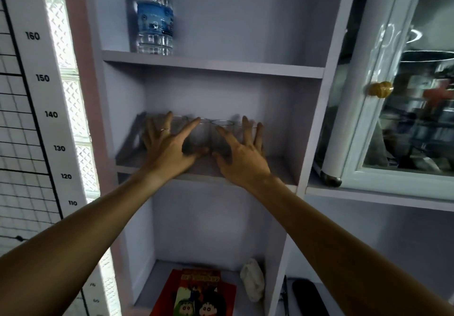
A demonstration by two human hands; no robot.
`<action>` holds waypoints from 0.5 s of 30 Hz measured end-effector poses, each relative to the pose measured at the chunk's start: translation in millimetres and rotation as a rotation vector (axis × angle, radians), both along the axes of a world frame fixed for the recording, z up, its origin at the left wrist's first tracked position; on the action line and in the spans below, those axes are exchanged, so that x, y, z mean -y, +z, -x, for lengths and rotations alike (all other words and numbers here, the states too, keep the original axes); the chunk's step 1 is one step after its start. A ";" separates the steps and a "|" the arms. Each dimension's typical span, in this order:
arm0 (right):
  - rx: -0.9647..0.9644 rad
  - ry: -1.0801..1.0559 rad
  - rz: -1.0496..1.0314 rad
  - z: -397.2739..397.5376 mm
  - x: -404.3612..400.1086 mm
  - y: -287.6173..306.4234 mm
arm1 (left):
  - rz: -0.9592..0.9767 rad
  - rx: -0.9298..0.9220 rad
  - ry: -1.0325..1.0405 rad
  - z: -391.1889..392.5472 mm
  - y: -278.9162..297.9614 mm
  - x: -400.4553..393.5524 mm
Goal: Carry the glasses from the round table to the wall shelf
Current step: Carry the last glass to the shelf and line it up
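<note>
Several clear drinking glasses stand in a row on the middle board of the lilac wall shelf (282, 168). One glass (202, 134) and its neighbour (221, 131) show between my hands; others are partly hidden behind my fingers. My left hand (169, 143) is spread with straight fingers in front of the left glasses. My right hand (242, 153) is spread the same way in front of the right glasses. Neither hand grips a glass; whether the fingertips touch the glass is blurred. The round table is out of view.
A water bottle (154, 16) stands on the board above. Below lie a red comic book (201, 293) and a white crumpled thing (253, 282). A glass-door cabinet (393, 94) with a gold knob stands to the right, and a height chart (32, 94) hangs to the left.
</note>
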State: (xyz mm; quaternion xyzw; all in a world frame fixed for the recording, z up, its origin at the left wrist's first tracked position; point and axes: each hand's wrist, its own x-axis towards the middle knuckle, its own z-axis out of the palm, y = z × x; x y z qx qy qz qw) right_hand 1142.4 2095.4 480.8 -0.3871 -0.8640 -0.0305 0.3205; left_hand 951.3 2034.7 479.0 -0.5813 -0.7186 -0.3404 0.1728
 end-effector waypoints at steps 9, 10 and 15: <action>-0.006 -0.081 -0.010 8.0 -2.8 -3.3 | 0.026 -0.025 -0.001 3.3 -1.4 -1.7; -0.003 -0.091 0.001 8.3 -2.1 -2.6 | 0.026 -0.031 -0.006 3.5 -1.3 -1.2; 0.019 -0.123 0.014 4.5 10.3 4.3 | 0.063 -0.038 -0.021 4.5 -1.4 2.6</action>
